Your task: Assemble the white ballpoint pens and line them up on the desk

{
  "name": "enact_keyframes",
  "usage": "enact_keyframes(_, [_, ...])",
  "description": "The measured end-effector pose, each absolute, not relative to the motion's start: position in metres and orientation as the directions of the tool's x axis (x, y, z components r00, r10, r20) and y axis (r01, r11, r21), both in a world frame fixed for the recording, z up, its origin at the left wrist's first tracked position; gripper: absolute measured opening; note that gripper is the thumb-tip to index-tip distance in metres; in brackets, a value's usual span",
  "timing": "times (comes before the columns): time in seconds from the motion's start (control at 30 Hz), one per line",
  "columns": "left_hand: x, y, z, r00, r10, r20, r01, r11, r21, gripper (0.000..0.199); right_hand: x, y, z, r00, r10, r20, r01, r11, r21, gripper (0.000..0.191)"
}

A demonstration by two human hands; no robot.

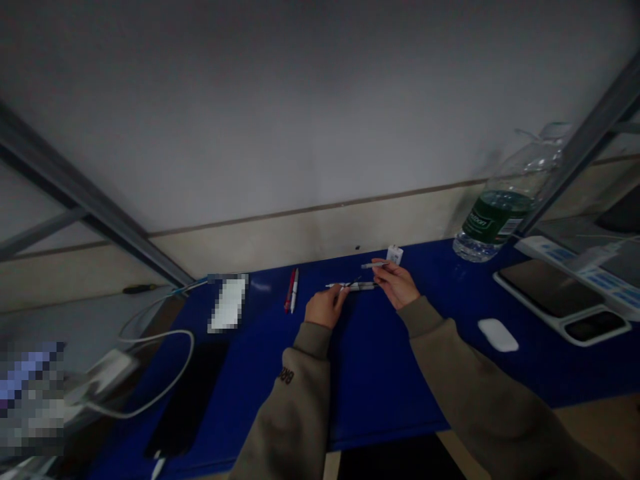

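Note:
Near the back of the blue table, my left hand is closed in a pinch on a thin dark pen part, which points up to the right. My right hand pinches a short, pale pen barrel between thumb and fingers, with its free end toward the left. White pens lie on the table between and just beyond my hands, partly covered by the fingers. To the left of my left hand, a red pen and a white pen lie side by side.
A large water bottle stands at the back right, near a scale and a white mouse-shaped object. A small white tag is behind my right hand. On the left are a black phone-like slab and a looped white cable.

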State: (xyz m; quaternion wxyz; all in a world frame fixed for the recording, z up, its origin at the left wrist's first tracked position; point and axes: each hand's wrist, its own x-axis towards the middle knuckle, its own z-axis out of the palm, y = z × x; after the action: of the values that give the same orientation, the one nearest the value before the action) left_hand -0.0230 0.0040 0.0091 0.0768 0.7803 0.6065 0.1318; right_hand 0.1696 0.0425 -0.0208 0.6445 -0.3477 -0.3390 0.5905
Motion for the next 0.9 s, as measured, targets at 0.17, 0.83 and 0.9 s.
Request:
enact_keyframes(0.17, [-0.022,0.005,0.008,0.236,0.967,0.094,0.925,-0.253,0.284,0.055,0.17,0.041,-0.018,0.105,0.993,0.059,-0.42,0.098,-0.902,0.03])
enact_keyframes(0.83, [-0.021,0.005,0.009,0.249,0.965,0.082,0.928,-0.262,0.265,0.053,0.158,0.035,-0.021,-0.05,0.994,0.1,-0.361,0.076,-0.93,0.039])
enact_keyframes(0.9, [-0.02,0.004,0.009,0.257,0.964,0.07,0.929,-0.266,0.257,0.052,0.153,0.033,-0.022,-0.11,0.99,0.086,-0.377,0.038,-0.925,0.037])
